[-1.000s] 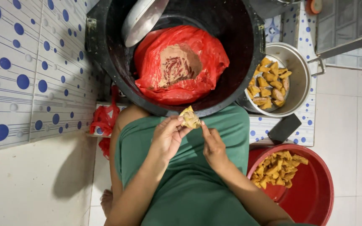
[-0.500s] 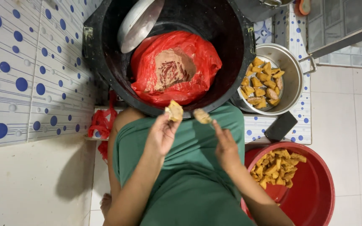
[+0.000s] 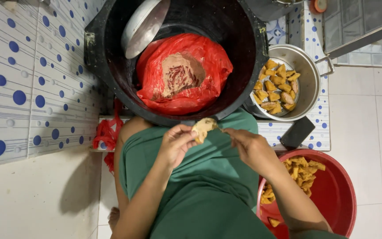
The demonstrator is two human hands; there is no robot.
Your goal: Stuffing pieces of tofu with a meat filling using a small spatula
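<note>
My left hand (image 3: 177,144) pinches a pale brown fried pastry piece (image 3: 203,127) in front of my green-clad lap. My right hand (image 3: 249,146) reaches in from the right, its fingertips touching the same piece. Just beyond the hands stands a large black tub (image 3: 102,57) holding an open red plastic bag (image 3: 208,62) with brownish filling (image 3: 180,73) in it. A metal lid (image 3: 142,26) leans inside the tub at the back left.
A metal pot (image 3: 308,84) with several golden fried pieces stands at the right of the tub. A red basin (image 3: 332,194) with more pieces sits low right. A black block (image 3: 298,132) lies between them. A blue-dotted tiled wall (image 3: 23,79) runs along the left.
A second ago both hands held one piece; half a second ago they were apart, each with a piece. Now they meet again on one piece, slightly lower.
</note>
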